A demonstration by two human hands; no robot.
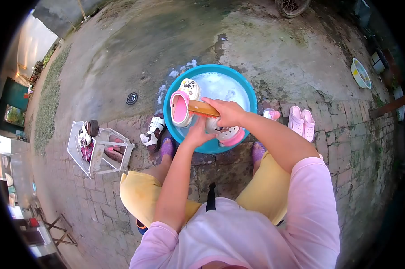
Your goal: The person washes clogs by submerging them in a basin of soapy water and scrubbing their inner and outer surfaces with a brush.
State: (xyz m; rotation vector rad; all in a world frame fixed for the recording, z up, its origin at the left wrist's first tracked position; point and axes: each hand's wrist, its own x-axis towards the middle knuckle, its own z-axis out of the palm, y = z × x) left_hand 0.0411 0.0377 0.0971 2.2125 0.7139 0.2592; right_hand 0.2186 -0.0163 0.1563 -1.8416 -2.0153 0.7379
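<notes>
A wooden scrub brush (203, 108) with orange bristles is gripped in my right hand (226, 112), its bristles facing down over the basin. Just below the brush, my left hand (197, 133) is closed on a white clog with a pink sole (230, 136); its fingers are partly hidden by the brush. Left of the brush, a white clog with a pink lining (181, 107) and small charms on its toe leans inside the blue basin (252, 96). Foamy water (225, 87) fills the basin around both clogs.
Pink clogs (302, 123) stand to the right, near a small pinkish container (271, 114). At left are a white sandal (153, 133) and a white rack (95, 168) holding shoes. A colourful bowl (361, 73) sits farther right. Wet paving surrounds the basin.
</notes>
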